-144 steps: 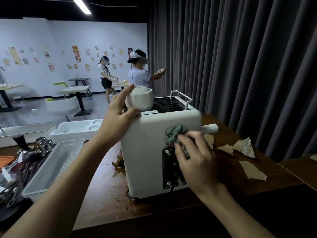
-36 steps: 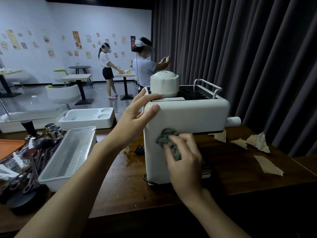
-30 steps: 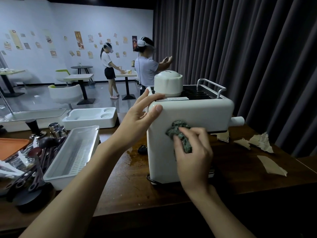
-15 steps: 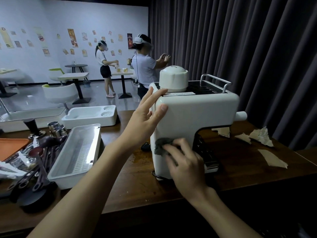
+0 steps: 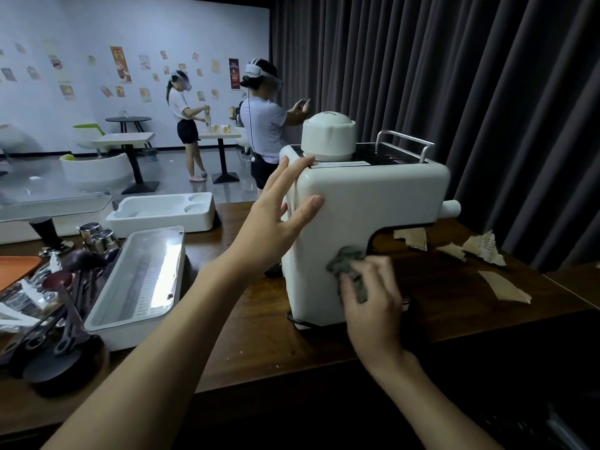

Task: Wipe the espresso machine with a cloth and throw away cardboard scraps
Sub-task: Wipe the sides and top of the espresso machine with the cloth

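A white espresso machine [image 5: 367, 203] stands on the dark wooden table [image 5: 266, 332]. My left hand [image 5: 279, 219] rests with straight fingers on its upper left corner. My right hand [image 5: 373, 303] holds a grey-green cloth [image 5: 345, 263] bunched against the machine's lower side, near the opening under its head. Several torn cardboard scraps lie on the table right of the machine: one under the head [image 5: 410, 237], two further right [image 5: 482, 246], and a flat strip [image 5: 503, 287] nearer me.
A white plastic tray [image 5: 136, 284] sits left of the machine, with metal tools [image 5: 55, 306] and an orange tray [image 5: 16, 269] beside it. A white moulded container [image 5: 162, 211] lies behind. Dark curtains hang on the right. Two people stand at tables beyond.
The machine has been turned so its side and overhanging head face me. My right hand has wiped the cloth from the upper side down to the lower side, then slightly right.
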`<state>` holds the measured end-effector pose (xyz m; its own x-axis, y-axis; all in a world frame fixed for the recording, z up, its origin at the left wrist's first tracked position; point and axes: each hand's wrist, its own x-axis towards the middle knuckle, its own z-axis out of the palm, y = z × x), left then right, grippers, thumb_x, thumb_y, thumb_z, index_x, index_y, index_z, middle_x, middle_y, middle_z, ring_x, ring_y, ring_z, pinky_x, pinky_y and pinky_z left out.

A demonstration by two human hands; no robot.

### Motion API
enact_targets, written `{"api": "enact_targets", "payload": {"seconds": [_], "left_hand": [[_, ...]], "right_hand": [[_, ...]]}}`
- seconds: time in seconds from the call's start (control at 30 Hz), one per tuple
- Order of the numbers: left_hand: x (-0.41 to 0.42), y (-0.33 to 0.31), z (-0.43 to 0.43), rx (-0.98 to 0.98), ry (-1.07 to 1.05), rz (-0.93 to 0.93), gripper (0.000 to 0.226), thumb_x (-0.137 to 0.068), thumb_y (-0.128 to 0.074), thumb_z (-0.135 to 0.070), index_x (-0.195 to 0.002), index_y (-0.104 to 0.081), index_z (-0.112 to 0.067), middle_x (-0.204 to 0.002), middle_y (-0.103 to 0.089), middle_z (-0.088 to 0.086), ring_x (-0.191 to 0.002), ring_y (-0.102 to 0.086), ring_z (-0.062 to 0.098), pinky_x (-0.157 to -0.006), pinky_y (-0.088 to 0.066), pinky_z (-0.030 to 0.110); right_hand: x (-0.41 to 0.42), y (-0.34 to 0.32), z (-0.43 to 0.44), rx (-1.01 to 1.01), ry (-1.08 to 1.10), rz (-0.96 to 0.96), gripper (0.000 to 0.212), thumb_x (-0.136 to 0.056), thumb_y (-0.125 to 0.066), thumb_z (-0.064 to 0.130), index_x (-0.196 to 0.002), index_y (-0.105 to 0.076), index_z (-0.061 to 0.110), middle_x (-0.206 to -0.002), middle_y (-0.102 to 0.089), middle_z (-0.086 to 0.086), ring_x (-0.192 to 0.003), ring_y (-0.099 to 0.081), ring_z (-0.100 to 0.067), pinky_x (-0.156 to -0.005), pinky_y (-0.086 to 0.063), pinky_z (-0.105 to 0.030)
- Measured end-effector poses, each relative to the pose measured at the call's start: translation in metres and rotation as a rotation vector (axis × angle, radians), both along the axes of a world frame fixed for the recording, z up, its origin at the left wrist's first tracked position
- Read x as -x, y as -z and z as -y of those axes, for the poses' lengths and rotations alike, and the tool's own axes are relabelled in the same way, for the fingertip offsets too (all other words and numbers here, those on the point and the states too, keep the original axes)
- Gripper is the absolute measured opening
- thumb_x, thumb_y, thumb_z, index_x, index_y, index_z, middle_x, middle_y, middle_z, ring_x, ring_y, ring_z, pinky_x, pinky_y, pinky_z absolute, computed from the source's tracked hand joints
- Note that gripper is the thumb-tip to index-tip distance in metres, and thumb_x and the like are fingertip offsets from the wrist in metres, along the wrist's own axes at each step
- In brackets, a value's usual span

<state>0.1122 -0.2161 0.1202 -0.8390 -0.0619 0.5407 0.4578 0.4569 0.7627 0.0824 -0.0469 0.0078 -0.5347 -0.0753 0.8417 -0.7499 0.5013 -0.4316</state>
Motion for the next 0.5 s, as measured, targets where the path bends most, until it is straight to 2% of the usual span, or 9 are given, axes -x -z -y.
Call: {"api": "enact_targets", "payload": {"seconds": [0.07,0.1,0.13,0.2,0.27,0.33,0.4,0.43,0.5], "left_hand": [[0.000,0.000,0.000,0.001,0.003,0.006,0.057,-0.084,-0.059,-0.062,-0.136,-0.038,-0.063,-0.166,-0.009,-0.011,-0.153,-0.015,0.016,-0.114,-0.037,0.056],[0.000,0.000,0.000,0.002,0.004,0.009,0.057,-0.083,-0.060,-0.062,-0.136,-0.037,-0.063,-0.167,-0.008,-0.010,-0.153,-0.015,0.016,-0.114,-0.037,0.055],[0.000,0.001,0.000,0.003,0.003,0.009,0.058,-0.083,-0.060,-0.063,-0.136,-0.037,-0.063,-0.167,-0.008,-0.009,-0.153,-0.014,0.015,-0.113,-0.037,0.055],[0.001,0.002,0.001,0.007,-0.003,0.009,0.060,-0.082,-0.061,-0.063,-0.138,-0.036,-0.063,-0.167,-0.008,-0.008,-0.153,-0.015,0.015,-0.114,-0.038,0.054],[0.001,0.003,0.002,0.005,-0.007,0.007,0.064,-0.082,-0.063,-0.061,-0.140,-0.035,-0.061,-0.167,-0.011,-0.008,-0.152,-0.017,0.014,-0.114,-0.038,0.054],[0.001,0.005,0.004,0.000,-0.002,-0.002,0.069,-0.081,-0.067,-0.058,-0.143,-0.036,-0.057,-0.166,-0.015,-0.008,-0.152,-0.017,0.013,-0.114,-0.038,0.053],[0.001,0.007,0.005,0.005,0.007,-0.008,0.072,-0.081,-0.069,-0.054,-0.144,-0.036,-0.055,-0.165,-0.019,-0.009,-0.153,-0.016,0.013,-0.114,-0.038,0.053],[0.001,0.007,0.006,0.010,0.011,-0.009,0.072,-0.081,-0.070,-0.052,-0.144,-0.036,-0.054,-0.164,-0.021,-0.009,-0.153,-0.015,0.013,-0.113,-0.039,0.054],[0.001,0.007,0.006,0.009,0.012,-0.008,0.073,-0.081,-0.072,-0.050,-0.144,-0.036,-0.054,-0.164,-0.022,-0.010,-0.153,-0.014,0.014,-0.112,-0.040,0.055]], "right_hand": [[-0.003,0.012,-0.001,-0.196,-0.075,-0.005,0.020,-0.084,-0.073,0.005,-0.101,-0.064,0.006,-0.105,-0.056,-0.006,-0.085,-0.062,-0.019,-0.068,-0.059,-0.033],[-0.001,0.013,-0.004,-0.228,-0.091,-0.003,0.020,-0.084,-0.072,0.006,-0.102,-0.064,0.007,-0.105,-0.056,-0.005,-0.085,-0.063,-0.021,-0.067,-0.059,-0.035],[0.001,0.011,-0.006,-0.192,-0.080,0.001,0.020,-0.084,-0.072,0.005,-0.102,-0.064,0.006,-0.105,-0.056,-0.005,-0.088,-0.061,-0.019,-0.071,-0.059,-0.031],[0.001,0.003,-0.006,0.018,-0.004,0.020,0.020,-0.083,-0.071,0.001,-0.102,-0.065,0.002,-0.105,-0.056,-0.007,-0.092,-0.055,-0.010,-0.083,-0.048,-0.010],[-0.007,0.004,0.003,0.080,0.030,0.045,0.019,-0.082,-0.072,-0.001,-0.099,-0.065,0.001,-0.103,-0.057,-0.009,-0.090,-0.051,-0.004,-0.082,-0.039,0.000],[-0.018,0.021,0.015,-0.139,-0.027,0.023,0.019,-0.080,-0.075,0.002,-0.095,-0.064,0.006,-0.100,-0.056,-0.007,-0.078,-0.055,-0.009,-0.070,-0.047,-0.008],[-0.021,0.032,0.015,-0.313,-0.106,-0.010,0.020,-0.080,-0.076,0.008,-0.095,-0.063,0.011,-0.099,-0.054,-0.003,-0.067,-0.061,-0.020,-0.057,-0.055,-0.025],[-0.017,0.031,0.013,-0.290,-0.102,-0.004,0.021,-0.080,-0.077,0.008,-0.096,-0.063,0.011,-0.100,-0.054,-0.002,-0.069,-0.062,-0.021,-0.058,-0.055,-0.026],[-0.012,0.024,0.011,-0.109,-0.043,0.022,0.022,-0.080,-0.076,0.005,-0.100,-0.066,0.007,-0.103,-0.056,-0.004,-0.083,-0.062,-0.017,-0.071,-0.051,-0.017]]}}
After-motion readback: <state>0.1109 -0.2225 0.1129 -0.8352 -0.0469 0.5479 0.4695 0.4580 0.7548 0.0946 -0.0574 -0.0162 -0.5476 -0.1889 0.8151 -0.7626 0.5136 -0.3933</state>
